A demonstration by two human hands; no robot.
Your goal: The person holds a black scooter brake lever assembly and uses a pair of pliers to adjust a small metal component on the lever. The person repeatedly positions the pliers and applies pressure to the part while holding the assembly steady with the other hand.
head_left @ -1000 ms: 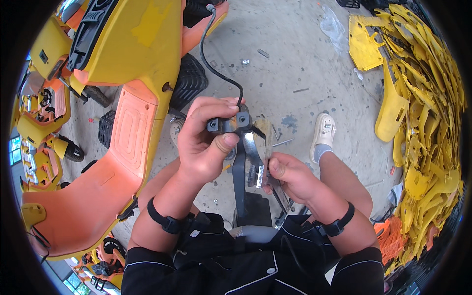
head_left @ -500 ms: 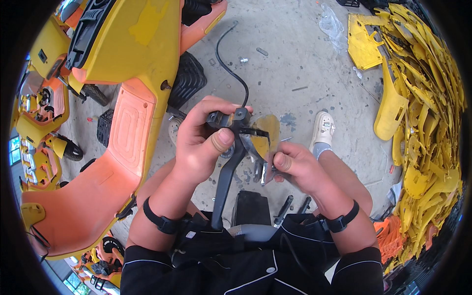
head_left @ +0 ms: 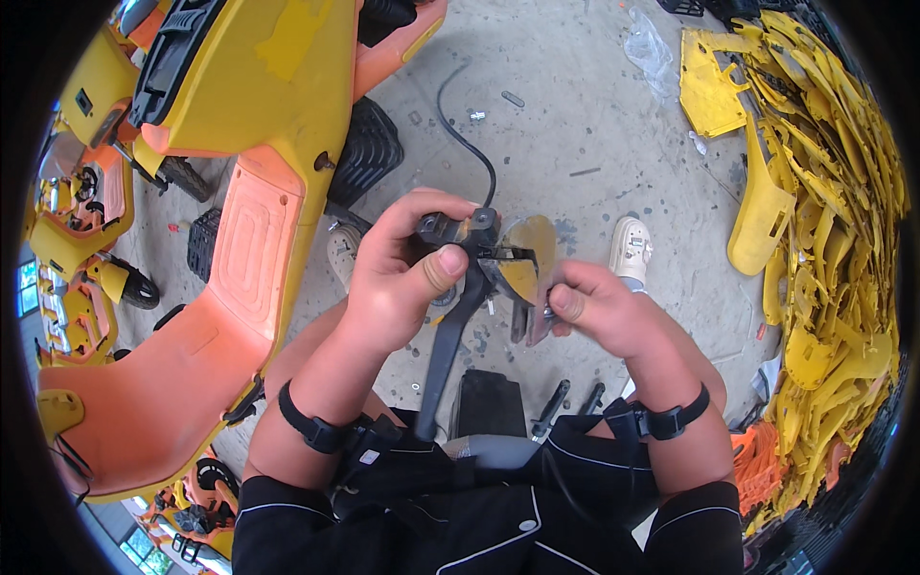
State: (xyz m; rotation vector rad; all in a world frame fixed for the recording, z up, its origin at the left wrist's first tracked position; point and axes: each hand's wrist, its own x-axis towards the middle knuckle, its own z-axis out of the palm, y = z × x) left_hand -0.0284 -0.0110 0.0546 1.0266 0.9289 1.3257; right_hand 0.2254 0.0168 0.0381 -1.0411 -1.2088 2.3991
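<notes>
My left hand (head_left: 398, 278) grips a black brake-lever assembly (head_left: 458, 287). Its long lever points down toward my lap, and a black cable (head_left: 467, 144) runs from its top out over the concrete floor. My right hand (head_left: 599, 311) pinches the lower edge of a worn yellow and grey cover piece (head_left: 529, 268) that sits against the right side of the assembly. Both wrists wear black straps. My white shoe (head_left: 631, 251) shows just beyond the right hand.
A yellow and orange scooter body (head_left: 240, 192) lies on the left, with more scooter parts (head_left: 67, 201) behind it. A heap of yellow plastic panels (head_left: 824, 240) fills the right side. Small bolts (head_left: 476, 116) lie on the floor; black tools (head_left: 551, 410) rest near my lap.
The lever assembly has tilted, so its lever now slants down to the left. My right hand moved from the lower grey strip up to the yellow cover piece beside the assembly.
</notes>
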